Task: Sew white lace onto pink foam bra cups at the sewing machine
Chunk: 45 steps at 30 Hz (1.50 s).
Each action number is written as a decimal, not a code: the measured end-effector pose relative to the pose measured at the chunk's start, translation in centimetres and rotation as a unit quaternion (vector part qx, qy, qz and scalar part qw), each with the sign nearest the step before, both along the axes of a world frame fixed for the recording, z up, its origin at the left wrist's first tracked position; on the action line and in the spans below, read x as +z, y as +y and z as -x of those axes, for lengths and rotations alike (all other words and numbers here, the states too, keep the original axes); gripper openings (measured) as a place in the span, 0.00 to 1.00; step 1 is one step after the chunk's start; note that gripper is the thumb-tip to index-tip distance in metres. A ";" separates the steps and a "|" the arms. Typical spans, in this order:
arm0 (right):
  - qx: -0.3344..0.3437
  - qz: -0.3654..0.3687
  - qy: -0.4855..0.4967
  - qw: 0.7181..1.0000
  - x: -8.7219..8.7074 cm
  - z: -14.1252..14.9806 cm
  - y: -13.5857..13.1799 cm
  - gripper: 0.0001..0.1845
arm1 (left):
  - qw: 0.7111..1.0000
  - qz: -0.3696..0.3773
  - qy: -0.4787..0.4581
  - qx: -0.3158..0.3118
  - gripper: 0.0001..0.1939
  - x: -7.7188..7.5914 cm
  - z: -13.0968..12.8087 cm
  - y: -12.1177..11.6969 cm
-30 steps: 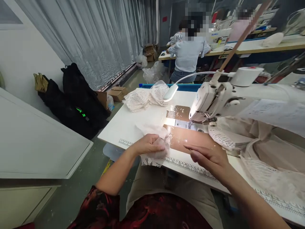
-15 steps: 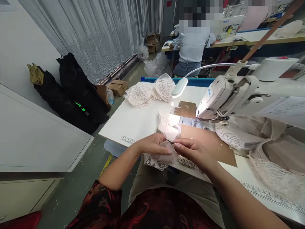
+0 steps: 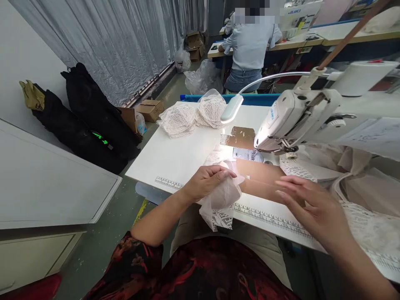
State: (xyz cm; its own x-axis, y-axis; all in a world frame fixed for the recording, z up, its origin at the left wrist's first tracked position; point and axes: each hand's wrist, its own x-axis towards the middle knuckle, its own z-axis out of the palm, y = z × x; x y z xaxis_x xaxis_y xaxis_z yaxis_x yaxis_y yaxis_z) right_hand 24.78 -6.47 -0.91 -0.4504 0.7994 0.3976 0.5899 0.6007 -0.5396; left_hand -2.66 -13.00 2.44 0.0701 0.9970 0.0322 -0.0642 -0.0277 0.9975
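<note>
Gathered in my left hand (image 3: 209, 181) is a white lace cup piece (image 3: 224, 195), pinched between thumb and fingers at the table's front edge. Its rounded sheer part hangs below the hand, and a lace end droops over the edge. More pale lace lies just behind the hand under the lamp light. My right hand (image 3: 315, 206) is apart from it, over the right end of the brown board (image 3: 261, 177), with thumb and fingers spread. Nothing shows in that hand, though it is slightly blurred. The sewing machine's needle area (image 3: 255, 154) is behind and between the hands.
Two stacks of lace cups (image 3: 178, 120) stand at the table's back left. A lamp (image 3: 233, 109) overhangs the surface. The white sewing machine (image 3: 296, 112) fills the right, beside heaped sheer fabric (image 3: 371, 187). A person (image 3: 248, 50) sits at another table ahead.
My right hand has left the cup piece and moved right, its fingers spreading. My left hand still grips the piece, now turned with its rounded part facing up. The view has shifted slightly.
</note>
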 end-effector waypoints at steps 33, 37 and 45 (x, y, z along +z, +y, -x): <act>0.051 0.567 0.427 0.702 0.9 8.3 -4.0 0.24 | 0.855 -0.296 0.359 0.227 0.11 1.0 3.5 -1.2; 0.047 0.528 0.404 0.745 1.5 8.7 -4.6 0.20 | 0.848 -0.377 0.371 0.023 0.13 1.0 -0.7 -1.3; 0.051 0.515 0.394 0.759 1.3 8.3 -5.8 0.22 | 0.915 -0.261 0.266 0.155 0.10 -1.0 -0.8 -0.2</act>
